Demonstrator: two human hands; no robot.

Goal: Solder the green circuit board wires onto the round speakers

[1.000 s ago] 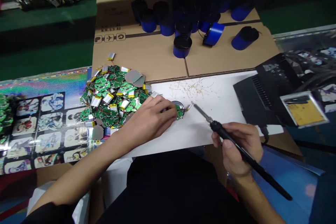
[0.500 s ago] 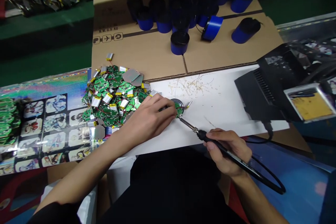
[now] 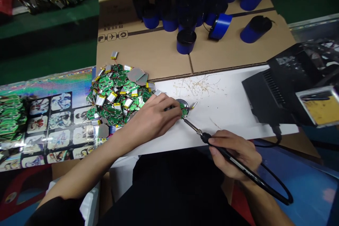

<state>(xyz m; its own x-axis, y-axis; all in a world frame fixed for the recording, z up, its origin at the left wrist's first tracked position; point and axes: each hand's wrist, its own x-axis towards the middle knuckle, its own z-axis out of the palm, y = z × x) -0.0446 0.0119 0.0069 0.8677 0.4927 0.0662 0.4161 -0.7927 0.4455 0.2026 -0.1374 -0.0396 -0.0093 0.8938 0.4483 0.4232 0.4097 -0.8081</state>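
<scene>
My right hand (image 3: 235, 153) grips a soldering iron (image 3: 192, 126) like a pen, its tip reaching the near edge of a round green circuit board (image 3: 183, 107). The board sits in a dark circular rim on white paper, with a small silver battery (image 3: 194, 105) wired at its right side. My left hand (image 3: 162, 116) rests at the board's left edge, fingers closed together. What those fingers pinch is hidden beneath them. Left of that hand lies a heap of green circuit boards (image 3: 112, 93) with silver batteries attached.
Blue cylindrical housings with black ends (image 3: 186, 42) stand and lie on cardboard (image 3: 148, 56) at the back. A black soldering station (image 3: 265, 93) is at right, beside a metal tray of yellow sponge (image 3: 321, 107). Wire scraps (image 3: 197, 84) litter the white paper (image 3: 225, 113).
The whole view has shifted slightly, so everything appears a little further right. Both hands and the soldering iron keep nearly the same position at the circuit board.
</scene>
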